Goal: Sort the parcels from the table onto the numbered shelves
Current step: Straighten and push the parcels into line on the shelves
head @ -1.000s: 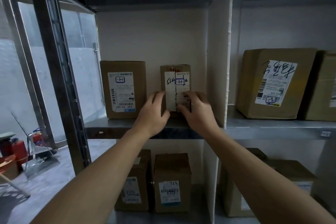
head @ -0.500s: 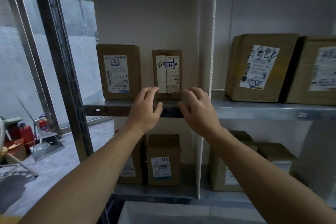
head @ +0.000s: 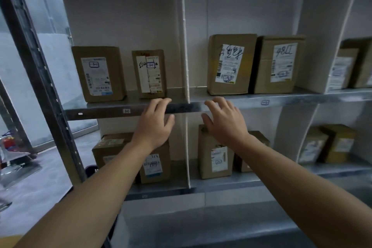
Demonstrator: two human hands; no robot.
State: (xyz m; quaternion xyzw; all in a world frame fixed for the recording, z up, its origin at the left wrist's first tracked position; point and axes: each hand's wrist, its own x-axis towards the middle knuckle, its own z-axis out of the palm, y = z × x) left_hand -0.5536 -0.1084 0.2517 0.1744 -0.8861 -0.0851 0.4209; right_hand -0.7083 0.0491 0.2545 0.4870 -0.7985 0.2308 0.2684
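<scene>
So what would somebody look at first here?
Probably the two empty hands, left hand and right hand, spread open in front of the metal shelf. Just above the left hand stands a narrow brown box with a white label; past the white divider, a bigger box has black scribbles on its label.

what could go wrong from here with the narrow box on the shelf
1. The narrow box stands upright, tall for its base, close to the front edge of the shelf; it might tip forward.
2. The left hand is open at that edge, right in front of the box, so a careless move could knock it over. The right hand is open and farther off.
</scene>
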